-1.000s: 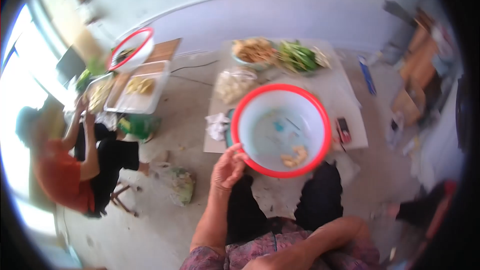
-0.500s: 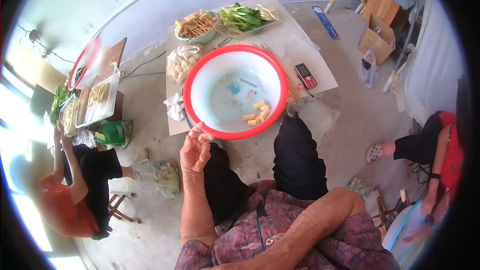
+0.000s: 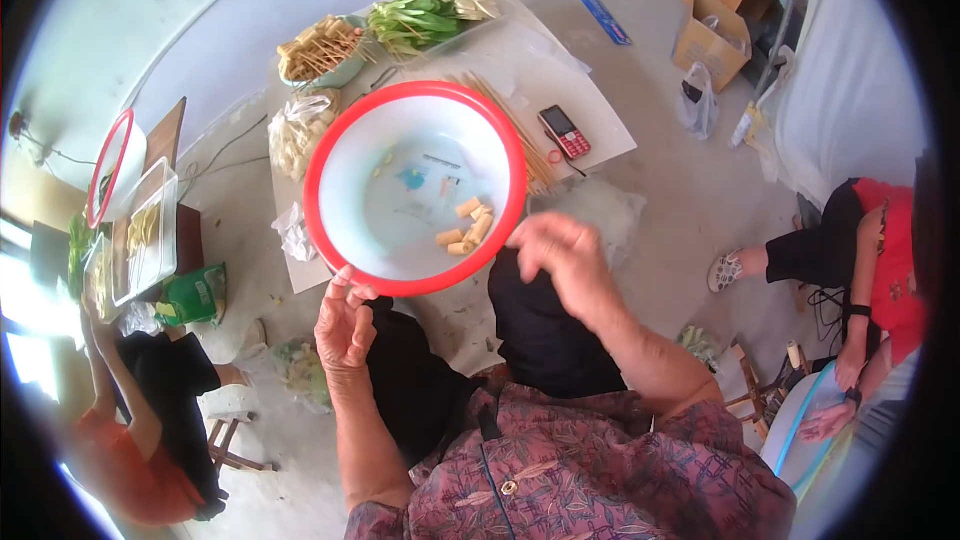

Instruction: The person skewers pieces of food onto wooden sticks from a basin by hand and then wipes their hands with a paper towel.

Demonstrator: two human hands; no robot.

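A white basin with a red rim stands at the near edge of the table, with several tan rolled pieces at the lower right of its bottom. At the basin's lower left rim is my left hand, its fingers curled and fingertips at the rim; whether it grips the rim is unclear. My right hand is just off the lower right rim, blurred, its fingers bent and their tips hard to make out. Thin wooden skewers lie on the table right of the basin.
Behind the basin are a bowl of skewered food, leafy greens and a filled plastic bag. A red phone lies to the right. One person in orange sits left, another in red right, beside a tub.
My right hand has come up from in front of my body to the basin's lower right side. The view has swung, so the table and basin appear farther left. My left hand remains by the rim.
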